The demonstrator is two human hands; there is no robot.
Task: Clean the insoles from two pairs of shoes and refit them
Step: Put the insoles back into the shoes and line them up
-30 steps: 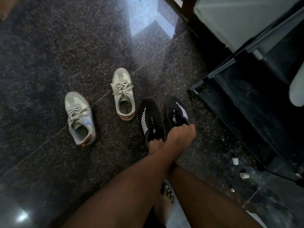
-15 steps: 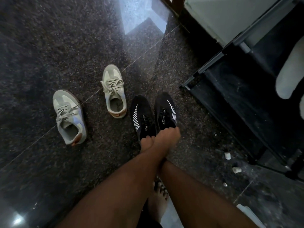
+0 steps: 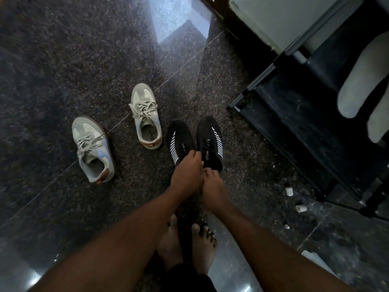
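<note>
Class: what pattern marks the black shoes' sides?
White slanted stripes on the black shoes; head view.

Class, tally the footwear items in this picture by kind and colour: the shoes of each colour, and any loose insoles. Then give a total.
Pale grey shoes: 2
Black shoes: 2
Pale insoles: 2
Total: 6

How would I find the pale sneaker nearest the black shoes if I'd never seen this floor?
From the black rack on the right, go left across the speckled floor, past the black shoes. The pale sneaker stands right beside them, toe pointing away. Its twin lies apart, further left and nearer the person.
</note>
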